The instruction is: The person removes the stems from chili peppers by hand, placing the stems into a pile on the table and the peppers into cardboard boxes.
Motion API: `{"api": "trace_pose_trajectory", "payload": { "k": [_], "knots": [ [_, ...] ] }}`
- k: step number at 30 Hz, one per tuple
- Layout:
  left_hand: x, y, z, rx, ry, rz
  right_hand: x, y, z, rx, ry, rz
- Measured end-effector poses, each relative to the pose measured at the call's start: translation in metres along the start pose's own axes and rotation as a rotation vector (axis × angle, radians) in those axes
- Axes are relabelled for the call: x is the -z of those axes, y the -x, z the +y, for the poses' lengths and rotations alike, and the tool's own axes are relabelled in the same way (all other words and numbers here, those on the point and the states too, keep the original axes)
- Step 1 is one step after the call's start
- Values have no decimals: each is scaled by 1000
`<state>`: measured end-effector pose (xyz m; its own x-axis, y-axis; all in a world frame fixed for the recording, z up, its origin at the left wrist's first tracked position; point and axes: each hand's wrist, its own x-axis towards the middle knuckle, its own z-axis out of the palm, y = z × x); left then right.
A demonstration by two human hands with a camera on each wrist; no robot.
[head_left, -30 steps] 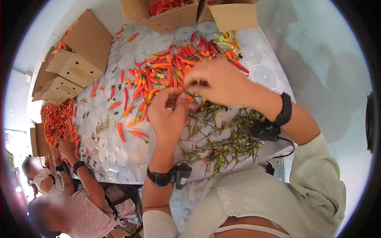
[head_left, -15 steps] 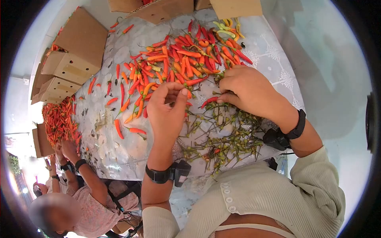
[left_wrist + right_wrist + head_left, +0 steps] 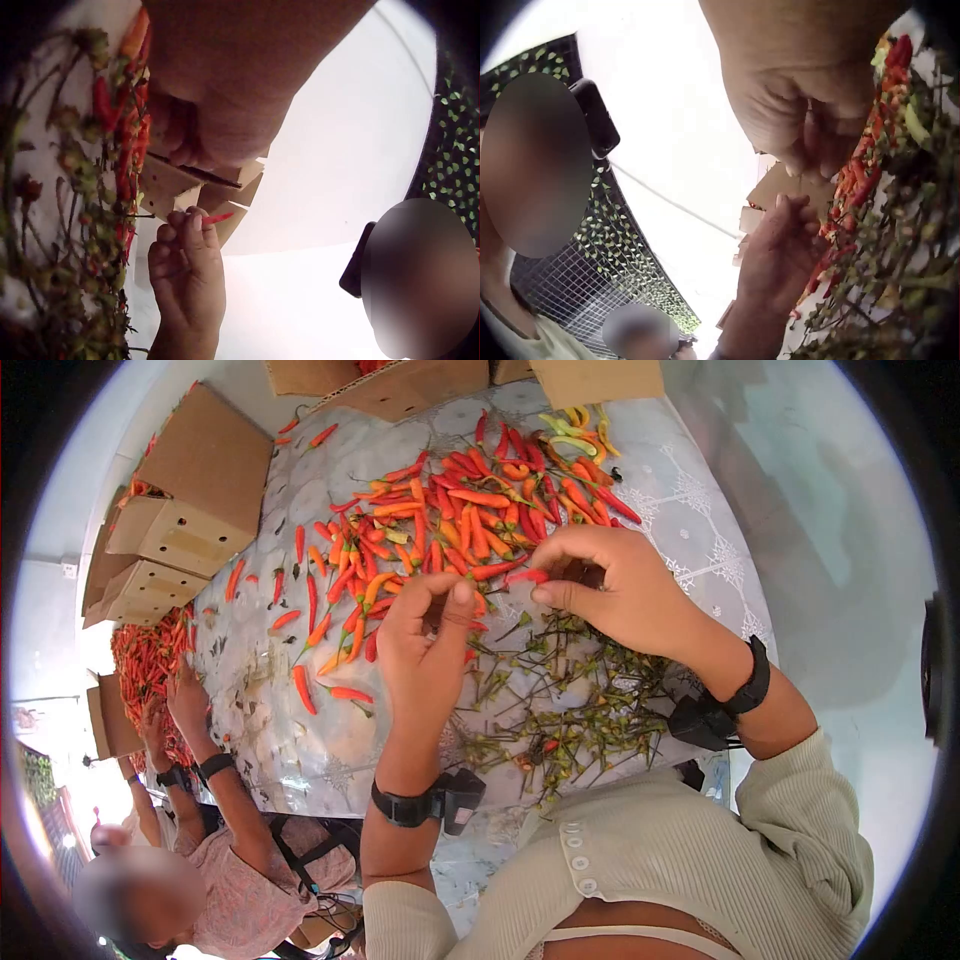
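Though slim, chilli (image 3: 527, 575) between right fingers (image 3: 562, 597)

Chillies (image 3: 455, 510), stems (image 3: 570, 710) on table (image 3: 690, 490)

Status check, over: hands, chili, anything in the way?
Right hand pinches a red chili. Left hand raised beside it, fingers curled, contents hidden. Stem pile beneath; nothing blocks either hand.

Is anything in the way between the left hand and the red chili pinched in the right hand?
Nothing visible. The right hand pinches the red chili above the table. The left hand is raised beside it, with only open air between them. The chili pile and loose stems lie lower, on the table.
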<state>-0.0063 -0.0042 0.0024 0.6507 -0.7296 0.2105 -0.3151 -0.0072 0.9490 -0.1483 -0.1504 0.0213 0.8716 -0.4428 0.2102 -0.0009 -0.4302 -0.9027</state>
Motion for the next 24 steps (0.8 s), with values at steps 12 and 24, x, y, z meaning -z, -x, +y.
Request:
{"api": "trace_pose_trajectory", "payload": {
  "k": [12,24],
  "knots": [
    [-5,6,14,175,359,-358,-9,4,1,5,-179,-6],
    [1,4,3,-10,335,-452,-13,9,1,-161,-542,-187]
  ]
}}
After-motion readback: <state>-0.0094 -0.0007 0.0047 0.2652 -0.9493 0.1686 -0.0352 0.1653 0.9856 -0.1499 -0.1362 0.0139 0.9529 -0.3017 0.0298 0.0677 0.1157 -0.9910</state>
